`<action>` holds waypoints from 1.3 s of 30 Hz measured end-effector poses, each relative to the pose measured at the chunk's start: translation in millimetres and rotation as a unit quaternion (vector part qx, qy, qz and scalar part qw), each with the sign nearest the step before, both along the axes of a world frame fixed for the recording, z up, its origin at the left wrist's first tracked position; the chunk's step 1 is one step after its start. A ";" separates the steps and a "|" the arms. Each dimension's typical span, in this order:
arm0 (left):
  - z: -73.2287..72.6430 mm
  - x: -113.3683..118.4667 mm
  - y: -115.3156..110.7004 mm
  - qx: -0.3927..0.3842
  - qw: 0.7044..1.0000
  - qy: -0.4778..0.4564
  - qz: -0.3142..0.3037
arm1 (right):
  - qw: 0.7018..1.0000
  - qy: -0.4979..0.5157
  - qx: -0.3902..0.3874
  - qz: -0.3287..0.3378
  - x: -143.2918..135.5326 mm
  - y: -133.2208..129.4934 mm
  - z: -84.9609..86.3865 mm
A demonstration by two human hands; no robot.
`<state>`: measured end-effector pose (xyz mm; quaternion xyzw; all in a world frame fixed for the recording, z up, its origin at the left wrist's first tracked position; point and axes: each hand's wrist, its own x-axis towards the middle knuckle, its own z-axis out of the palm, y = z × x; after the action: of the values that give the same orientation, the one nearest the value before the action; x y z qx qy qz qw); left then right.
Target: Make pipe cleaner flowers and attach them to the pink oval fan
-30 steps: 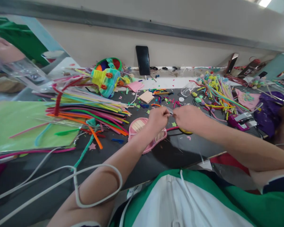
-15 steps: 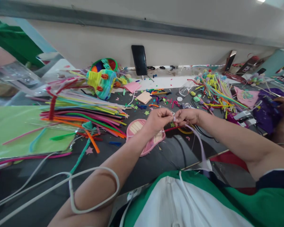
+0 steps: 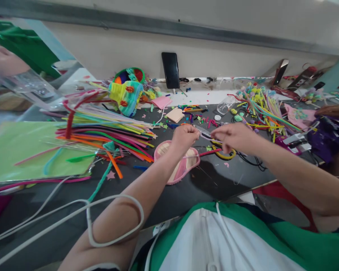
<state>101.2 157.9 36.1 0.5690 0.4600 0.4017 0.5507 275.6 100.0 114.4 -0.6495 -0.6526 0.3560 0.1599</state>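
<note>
My left hand (image 3: pixel 185 137) is closed in a pinch on one end of a lavender pipe cleaner (image 3: pixel 206 138). The strand runs across to my right hand (image 3: pixel 234 137), whose fingers are bent around its other part, the index finger reaching toward the left hand. Exactly where the right fingertips grip it is partly hidden. Under my left wrist lies a pink-edged, cream-striped pipe cleaner piece (image 3: pixel 177 177), flat on the dark table (image 3: pixel 158 205). A red pipe cleaner (image 3: pixel 209 152) sticks out from its right side.
Left are bundled coloured pipe cleaners (image 3: pixel 110 130) and a green sheet (image 3: pixel 25 150). A phone (image 3: pixel 171 70) leans against the wall. More pipe cleaners (image 3: pixel 264 109) and a glue gun (image 3: pixel 292 143) lie right. A white cord (image 3: pixel 115 241) loops over my left forearm. Other people's hands show at both sides.
My hands have drawn apart, the right one moving rightward and opening out a little. The lavender pipe cleaner, which trailed toward my lap, now spans the gap between them.
</note>
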 end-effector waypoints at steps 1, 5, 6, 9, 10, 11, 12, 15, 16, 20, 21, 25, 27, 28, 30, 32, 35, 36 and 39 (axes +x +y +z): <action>-0.3 0.8 -1.0 0.002 1.000 0.001 -0.001 | 0.999 0.005 -0.035 0.007 -11.5 -3.9 -10.1; -2.6 1.3 -0.1 0.030 0.999 0.038 -0.002 | 0.998 0.005 -0.016 0.060 -35.4 3.0 -54.2; -3.6 0.6 1.3 0.050 0.997 0.060 0.006 | 0.998 -0.031 0.012 0.058 -36.9 6.6 -59.4; -5.7 -2.6 5.4 0.122 0.982 0.138 0.031 | 0.982 -0.162 0.087 0.053 -38.6 12.5 -55.3; -5.8 -3.5 6.0 0.143 0.976 0.162 0.033 | 0.974 -0.198 0.094 0.063 -39.0 12.7 -48.8; -5.5 -4.2 6.0 0.161 0.969 0.183 0.031 | 0.966 -0.227 0.095 0.077 -39.1 12.5 -40.8; -5.0 -4.6 5.5 0.173 0.964 0.199 0.028 | 0.958 -0.254 0.093 0.092 -38.9 12.5 -31.9; -2.6 -3.9 2.4 0.181 0.960 0.214 0.003 | 0.937 -0.312 0.095 0.126 -33.7 16.4 -4.3; -2.0 -3.3 1.4 0.178 0.962 0.207 -0.011 | 0.934 -0.322 0.090 0.128 -30.1 19.8 4.1; -0.4 -1.6 -0.7 0.166 0.970 0.125 -0.126 | 0.949 -0.287 0.023 0.127 -7.6 42.5 22.5; 0.1 -1.7 -1.1 0.158 0.969 0.100 -0.164 | 0.958 -0.252 0.005 0.135 -0.9 49.1 21.4; 3.5 -3.4 -3.7 0.093 0.964 0.026 -0.246 | 0.982 -0.043 -0.103 0.151 20.6 67.8 -8.6; 5.0 -4.0 -4.5 0.066 0.967 0.004 -0.245 | 0.975 0.033 -0.166 0.147 24.4 69.3 -31.3; 5.4 -4.1 -4.5 0.058 0.969 0.000 -0.241 | 0.969 0.059 -0.192 0.141 24.6 68.4 -41.5; 5.3 -4.3 -3.5 0.049 0.973 0.004 -0.226 | 0.961 0.097 -0.230 0.119 23.6 65.4 -55.6; 4.4 -4.4 -1.4 0.042 0.979 0.013 -0.201 | 0.965 0.104 -0.225 0.090 23.1 63.2 -57.9; 2.2 -4.8 2.0 0.031 0.986 0.024 -0.160 | 0.996 0.034 -0.061 0.061 24.4 62.3 -42.7; 1.4 -4.8 2.8 0.029 0.988 0.027 -0.150 | 0.998 -0.012 0.037 0.057 24.1 61.3 -35.8; -0.1 -4.6 3.5 0.026 0.991 0.024 -0.130 | 0.945 -0.151 0.269 0.105 16.5 53.0 -21.5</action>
<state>96.6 161.4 36.0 0.6476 0.3845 0.3243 0.5723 292.1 153.0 92.9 -0.5567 -0.8049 0.0795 0.1896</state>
